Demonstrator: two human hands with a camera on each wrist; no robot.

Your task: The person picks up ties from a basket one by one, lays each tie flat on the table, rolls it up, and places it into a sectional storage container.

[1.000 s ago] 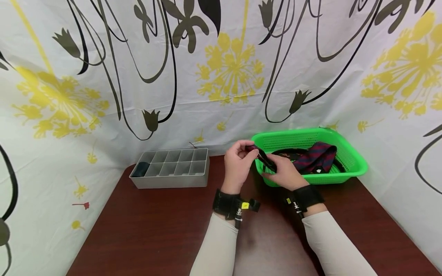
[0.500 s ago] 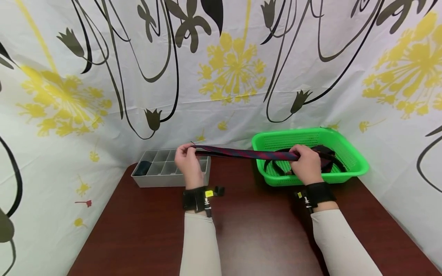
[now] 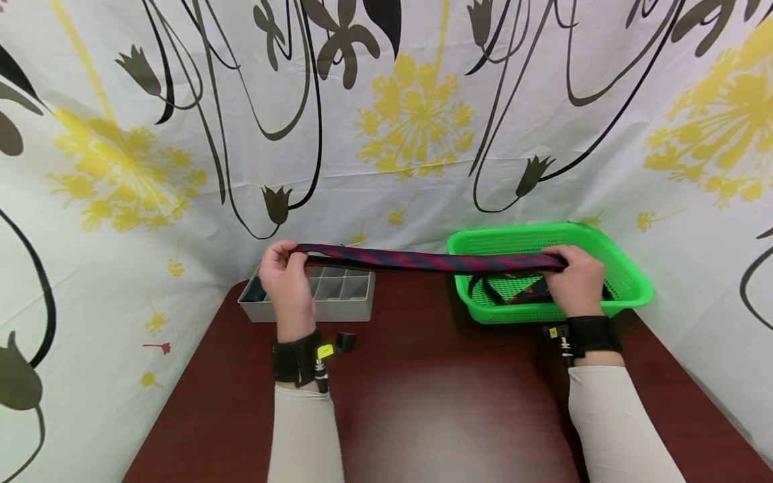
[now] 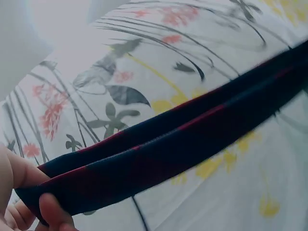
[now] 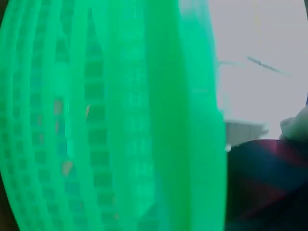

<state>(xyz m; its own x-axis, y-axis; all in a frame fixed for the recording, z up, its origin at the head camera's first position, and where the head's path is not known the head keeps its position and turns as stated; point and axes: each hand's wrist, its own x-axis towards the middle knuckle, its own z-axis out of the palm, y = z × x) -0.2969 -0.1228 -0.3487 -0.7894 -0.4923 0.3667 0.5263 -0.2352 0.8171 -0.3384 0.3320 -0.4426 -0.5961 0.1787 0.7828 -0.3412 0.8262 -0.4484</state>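
Observation:
A folded necktie [image 3: 417, 260] with navy and dark red stripes stretches nearly level between both hands, above the table. At its left end, my left hand [image 3: 286, 285] pinches the fold between thumb and fingers; the left wrist view shows the necktie [image 4: 144, 161] running up to the right in two layers. My right hand [image 3: 576, 283] grips the other end in front of the green basket [image 3: 513, 314]. In the right wrist view the basket wall [image 5: 168, 115] fills most of the picture, with the striped necktie [image 5: 264, 178] at the right edge.
Behind the left hand stands a grey divided organizer box [image 3: 344, 310], a dark rolled cloth [image 3: 256, 291] in its left compartment. More dark patterned cloth [image 3: 534, 293] lies in the basket. A patterned curtain [image 3: 417, 194] backs the brown table [image 3: 435, 376].
The hands were together by the basket a second ago. My left hand has moved left to in front of the organizer, my right hand slightly right, drawing the necktie out lengthwise.

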